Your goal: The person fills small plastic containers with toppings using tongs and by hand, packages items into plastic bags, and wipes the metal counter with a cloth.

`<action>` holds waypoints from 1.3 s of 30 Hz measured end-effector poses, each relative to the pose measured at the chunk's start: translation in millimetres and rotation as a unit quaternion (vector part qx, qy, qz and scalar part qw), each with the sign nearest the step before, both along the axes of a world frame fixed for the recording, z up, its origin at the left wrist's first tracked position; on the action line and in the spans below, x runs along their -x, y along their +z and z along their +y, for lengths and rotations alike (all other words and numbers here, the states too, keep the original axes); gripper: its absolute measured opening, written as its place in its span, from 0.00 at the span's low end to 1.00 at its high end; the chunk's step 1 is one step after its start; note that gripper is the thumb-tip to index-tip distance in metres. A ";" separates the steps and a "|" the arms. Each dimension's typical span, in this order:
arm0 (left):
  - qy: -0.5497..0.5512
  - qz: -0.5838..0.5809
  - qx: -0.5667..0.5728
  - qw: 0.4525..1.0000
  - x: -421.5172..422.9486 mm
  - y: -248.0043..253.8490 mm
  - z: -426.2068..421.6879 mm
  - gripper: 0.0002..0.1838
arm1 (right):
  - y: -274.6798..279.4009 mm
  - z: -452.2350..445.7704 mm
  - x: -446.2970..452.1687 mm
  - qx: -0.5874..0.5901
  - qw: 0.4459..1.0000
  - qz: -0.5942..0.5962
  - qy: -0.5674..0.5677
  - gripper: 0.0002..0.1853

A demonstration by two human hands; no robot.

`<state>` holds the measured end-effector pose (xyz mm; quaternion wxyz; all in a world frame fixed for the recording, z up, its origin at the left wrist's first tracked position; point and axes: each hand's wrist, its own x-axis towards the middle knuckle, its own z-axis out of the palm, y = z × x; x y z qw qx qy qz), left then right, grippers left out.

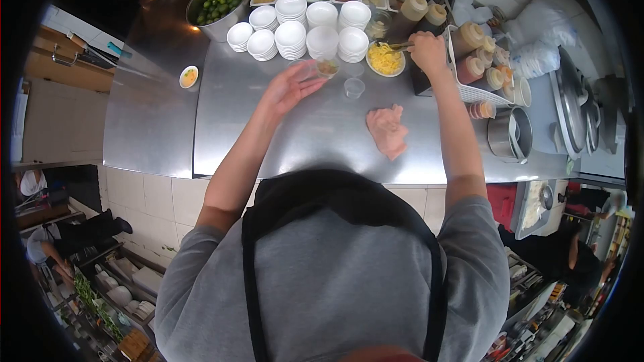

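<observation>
Over the steel counter (302,147), left of the yellow-filled bowl (388,74), the half-open left hand (294,86) holds a cup (328,68), presumably light, flexible, best rim-held; the right hand (428,52) clasps a utensil (401,45).

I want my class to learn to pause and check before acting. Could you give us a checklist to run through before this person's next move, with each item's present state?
1. Clear cup in the left hand: ok, held at the fingers.
2. Serving tool in the right hand: ok, at the yellow food.
3. Contents of the held cup identified: cannot tell, too blurred.
4. Counter near the hands free of loose things: not ok, a crumpled pink cloth or glove lies there.
5. White bowls stacked: ok, in piles toward the back.
</observation>
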<state>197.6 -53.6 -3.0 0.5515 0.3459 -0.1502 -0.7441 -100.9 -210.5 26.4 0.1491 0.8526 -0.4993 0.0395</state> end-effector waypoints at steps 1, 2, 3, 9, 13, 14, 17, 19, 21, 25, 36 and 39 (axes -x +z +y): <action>-0.006 0.006 0.009 1.000 -2.8 -3.0 0.3 0.21 | 4.1 0.1 -0.1 0.000 1.000 0.000 0.000 0.08; -0.011 0.013 0.017 1.000 -4.5 -5.7 0.4 0.22 | 8.1 0.4 0.2 -0.001 1.000 0.009 0.001 0.08; -0.012 0.014 0.017 1.000 -4.6 -6.2 0.2 0.22 | 10.2 0.7 1.0 -0.002 1.000 0.018 0.002 0.08; -0.019 0.015 0.005 1.000 -2.4 -9.6 -1.0 0.22 | 2.4 1.4 -3.3 0.008 1.000 0.000 0.008 0.07; -0.020 0.004 0.002 1.000 -2.5 -7.5 -0.2 0.22 | 1.4 4.6 -3.1 0.040 0.998 0.004 0.044 0.05; -0.016 0.000 0.004 1.000 -3.3 -6.9 -0.1 0.22 | 5.3 3.8 -0.3 0.057 0.997 -0.017 0.048 0.05; -0.008 -0.011 0.002 1.000 -6.3 -4.9 0.8 0.22 | 29.3 9.7 3.1 0.087 0.993 -0.057 0.052 0.04; -0.012 -0.009 0.002 1.000 -6.6 -5.4 0.2 0.22 | 50.8 17.9 4.6 0.119 0.986 -0.107 0.051 0.03; -0.017 -0.007 0.003 1.000 -4.4 -6.0 -0.7 0.22 | 53.1 17.3 6.3 0.128 0.984 -0.105 0.059 0.03; -0.017 -0.014 0.000 1.000 -0.9 -6.5 -5.3 0.22 | 65.3 21.8 9.1 0.147 0.979 -0.133 0.054 0.04; -0.006 -0.011 0.003 1.000 -2.9 -6.8 -1.8 0.24 | 82.7 40.9 4.9 0.158 0.974 -0.148 0.059 0.05; -0.016 -0.004 0.019 1.000 -4.3 -9.1 -5.3 0.24 | 97.1 41.2 2.6 0.182 0.970 -0.142 0.072 0.06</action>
